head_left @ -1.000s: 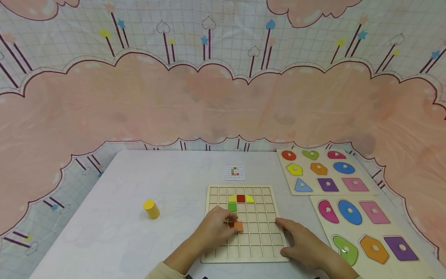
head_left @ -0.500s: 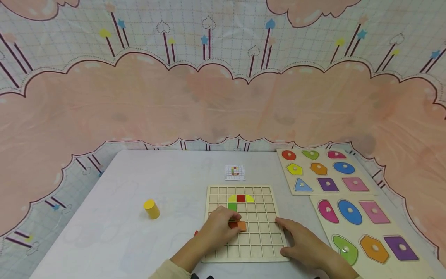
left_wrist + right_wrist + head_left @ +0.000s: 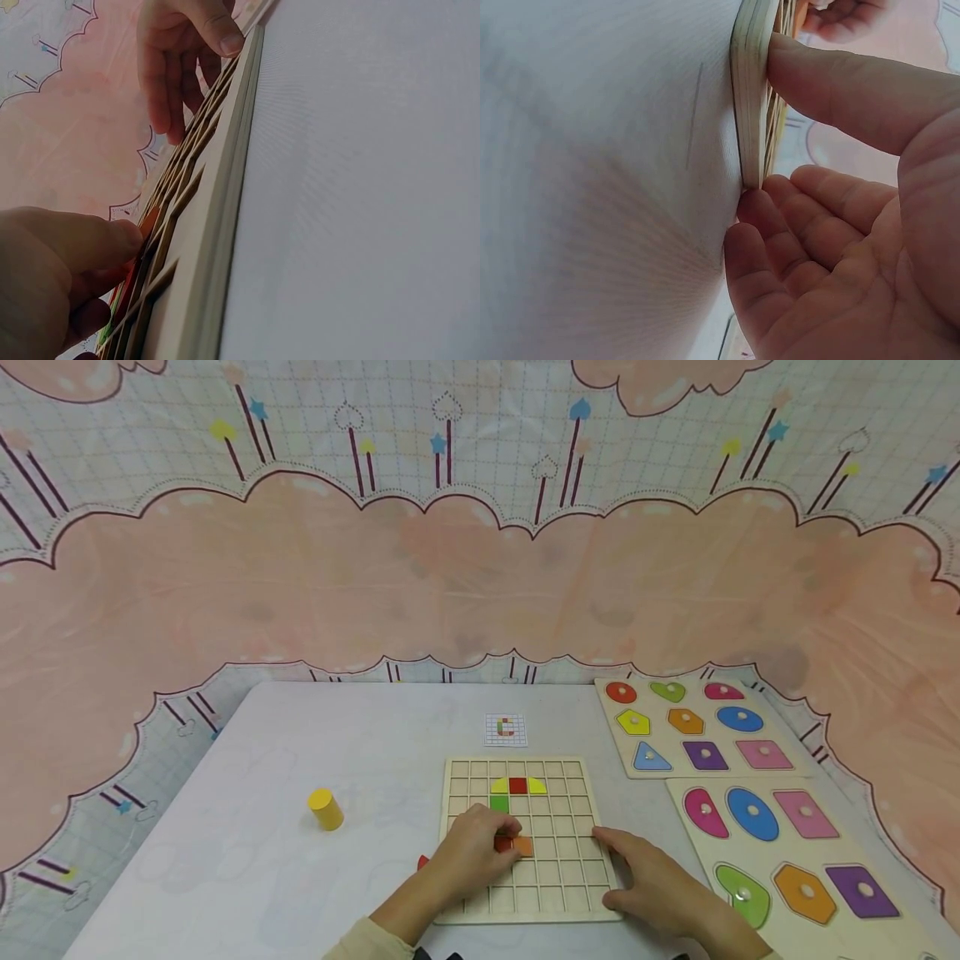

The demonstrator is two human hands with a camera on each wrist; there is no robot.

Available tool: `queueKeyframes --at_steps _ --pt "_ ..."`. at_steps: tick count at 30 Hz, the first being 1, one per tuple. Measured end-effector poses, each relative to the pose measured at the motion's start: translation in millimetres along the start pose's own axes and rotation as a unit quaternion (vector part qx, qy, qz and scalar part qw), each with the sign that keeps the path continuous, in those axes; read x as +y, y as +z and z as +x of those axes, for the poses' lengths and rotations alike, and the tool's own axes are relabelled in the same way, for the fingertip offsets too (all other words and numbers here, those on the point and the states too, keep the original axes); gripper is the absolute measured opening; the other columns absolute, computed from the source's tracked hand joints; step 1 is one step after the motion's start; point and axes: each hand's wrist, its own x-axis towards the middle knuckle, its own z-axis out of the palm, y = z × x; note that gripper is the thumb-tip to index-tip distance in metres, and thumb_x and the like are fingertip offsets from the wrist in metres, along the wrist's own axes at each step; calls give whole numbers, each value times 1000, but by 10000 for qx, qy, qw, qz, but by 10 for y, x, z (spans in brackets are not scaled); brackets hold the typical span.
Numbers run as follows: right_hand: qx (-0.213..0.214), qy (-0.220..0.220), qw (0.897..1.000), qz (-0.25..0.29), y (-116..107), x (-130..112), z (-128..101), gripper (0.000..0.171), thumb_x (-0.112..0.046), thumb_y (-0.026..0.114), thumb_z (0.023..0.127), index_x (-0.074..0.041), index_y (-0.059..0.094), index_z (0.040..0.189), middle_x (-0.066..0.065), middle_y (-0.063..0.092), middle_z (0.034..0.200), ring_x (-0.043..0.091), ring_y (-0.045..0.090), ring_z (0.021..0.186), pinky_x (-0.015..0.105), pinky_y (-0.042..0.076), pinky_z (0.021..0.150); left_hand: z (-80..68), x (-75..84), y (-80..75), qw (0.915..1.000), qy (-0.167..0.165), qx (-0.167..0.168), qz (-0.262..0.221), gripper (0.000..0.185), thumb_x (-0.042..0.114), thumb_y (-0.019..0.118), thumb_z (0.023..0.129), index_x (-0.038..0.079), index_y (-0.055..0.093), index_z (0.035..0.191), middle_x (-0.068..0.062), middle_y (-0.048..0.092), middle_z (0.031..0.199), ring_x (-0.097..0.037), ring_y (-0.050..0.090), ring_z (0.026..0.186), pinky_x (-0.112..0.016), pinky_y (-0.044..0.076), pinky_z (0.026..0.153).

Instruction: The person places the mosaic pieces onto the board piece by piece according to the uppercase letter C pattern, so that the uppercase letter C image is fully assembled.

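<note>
My left hand (image 3: pixel 476 852) is over a wooden grid board (image 3: pixel 555 902), thumb and forefinger pinching at an orange square tile (image 3: pixel 523 847). Directly left of that tile is a red tile (image 3: pixel 502 843), partly covered by the fingers. Farther up the board sit a green tile (image 3: pixel 499 803), a dark red square (image 3: pixel 517 786) and two yellow curved tiles, one on each side of the red square. My right hand (image 3: pixel 652 881) rests along the board's right edge, its thumb and relaxed fingers touching the rim. In the left wrist view the left thumb (image 3: pixel 112 240) lies against the orange tile.
A small pattern card (image 3: pixel 506 730) lies beyond the board. Left on the table stands a yellow cylinder (image 3: pixel 326 810). A red piece (image 3: pixel 422 862) shows from behind the left forearm. Two knobbed shape-puzzle boards, one far (image 3: pixel 615 756) and one near (image 3: pixel 693 852), lie at the right.
The left hand has shifted slightly right with the orange tile, which now lies in the cell beside the red tile. The red piece by the forearm has come into view. The right hand stays put.
</note>
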Motion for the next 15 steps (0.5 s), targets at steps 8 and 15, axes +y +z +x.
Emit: queueKeyframes --at_steps 8,15 --pt "0 70 10000 11 2 -11 5 81 -14 89 72 -7 52 143 13 52 144 39 44 135 58 35 108 1 16 8 10000 -68 -34 40 15 11 78 81 10 73 95 11 57 82 -7 47 82 -23 43 71" --pt "16 -16 10000 -31 -5 -5 0 81 -14 89 72 -6 52 143 13 52 144 39 44 134 57 36 108 6 28 12 9998 -93 -66 156 17 12 79 81 11 74 97 12 57 81 -7 47 81 -24 42 70"
